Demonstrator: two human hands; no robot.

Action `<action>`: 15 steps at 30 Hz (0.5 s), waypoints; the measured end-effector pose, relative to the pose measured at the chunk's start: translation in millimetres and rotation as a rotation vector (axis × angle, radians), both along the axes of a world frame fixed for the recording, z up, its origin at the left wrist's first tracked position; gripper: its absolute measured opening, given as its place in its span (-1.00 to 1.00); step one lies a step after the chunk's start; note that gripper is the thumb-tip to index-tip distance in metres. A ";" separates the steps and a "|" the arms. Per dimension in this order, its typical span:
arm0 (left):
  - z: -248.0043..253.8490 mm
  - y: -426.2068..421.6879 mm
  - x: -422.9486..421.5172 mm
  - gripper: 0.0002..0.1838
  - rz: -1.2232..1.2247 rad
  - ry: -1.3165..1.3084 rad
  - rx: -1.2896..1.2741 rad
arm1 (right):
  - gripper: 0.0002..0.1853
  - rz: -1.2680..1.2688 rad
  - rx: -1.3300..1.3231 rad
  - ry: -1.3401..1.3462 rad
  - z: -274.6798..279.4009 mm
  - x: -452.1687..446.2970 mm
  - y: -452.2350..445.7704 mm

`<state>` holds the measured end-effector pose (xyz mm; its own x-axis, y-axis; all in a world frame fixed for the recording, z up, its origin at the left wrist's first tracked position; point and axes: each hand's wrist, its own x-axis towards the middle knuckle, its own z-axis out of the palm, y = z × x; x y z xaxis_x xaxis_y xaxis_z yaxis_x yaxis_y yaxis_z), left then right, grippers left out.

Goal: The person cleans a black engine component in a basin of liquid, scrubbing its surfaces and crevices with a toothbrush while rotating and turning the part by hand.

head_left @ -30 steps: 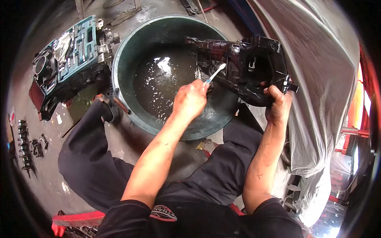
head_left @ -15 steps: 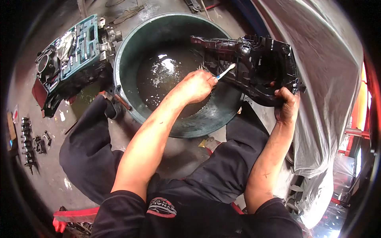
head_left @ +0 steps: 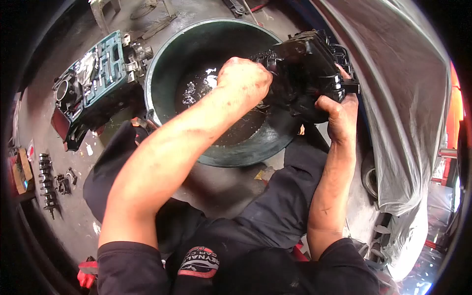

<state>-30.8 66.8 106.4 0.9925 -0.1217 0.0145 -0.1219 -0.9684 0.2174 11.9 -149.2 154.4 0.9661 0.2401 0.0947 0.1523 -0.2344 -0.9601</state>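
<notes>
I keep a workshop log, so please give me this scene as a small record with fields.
Left hand: closed near black part; contents hidden
Right hand: grips the black part's right end
Black part: seen across right rim of tub
Tub: stands on floor, dark liquid inside
Picture left: open tool case
Picture right: grey plastic sheet

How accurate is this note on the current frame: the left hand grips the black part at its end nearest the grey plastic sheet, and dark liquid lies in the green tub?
One thing is wrong: the right hand grips the black part at that end, not the left, as the head view shows. The rest stands.
</notes>
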 end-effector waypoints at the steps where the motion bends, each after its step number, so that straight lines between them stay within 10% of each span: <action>1: -1.4 5.0 1.4 -0.76 -0.038 -0.021 -0.048 | -0.13 0.003 0.005 -0.028 -1.7 -0.1 1.3; 15: -6.9 -18.5 -2.8 -0.68 0.236 0.103 -0.154 | -0.15 -0.006 0.169 0.020 -9.6 5.7 -12.1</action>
